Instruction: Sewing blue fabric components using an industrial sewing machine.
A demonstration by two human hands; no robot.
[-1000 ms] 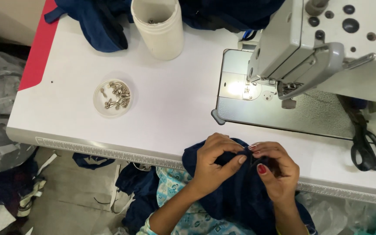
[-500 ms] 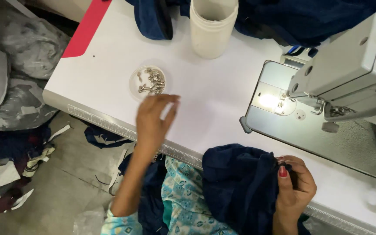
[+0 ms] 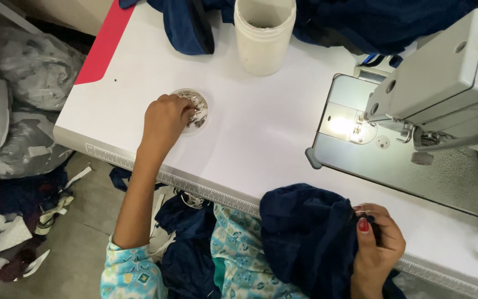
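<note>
Two hands are busy at our white bench (image 3: 261,149). Our left hand (image 3: 164,119) reaches into the small round dish (image 3: 200,105) of little metal pieces, with the fingers curled down onto them; we cannot tell if it already pinches one. Our right hand (image 3: 377,243) is well apart, at the near edge of the bench, clenched on the dark blue cloth (image 3: 305,238). Behind the dish stands a white plastic jar (image 3: 264,36), and the sewing machine (image 3: 438,88) is on the right.

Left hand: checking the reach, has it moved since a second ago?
Yes. The left hand left the blue cloth and now reaches into the small dish.
</note>
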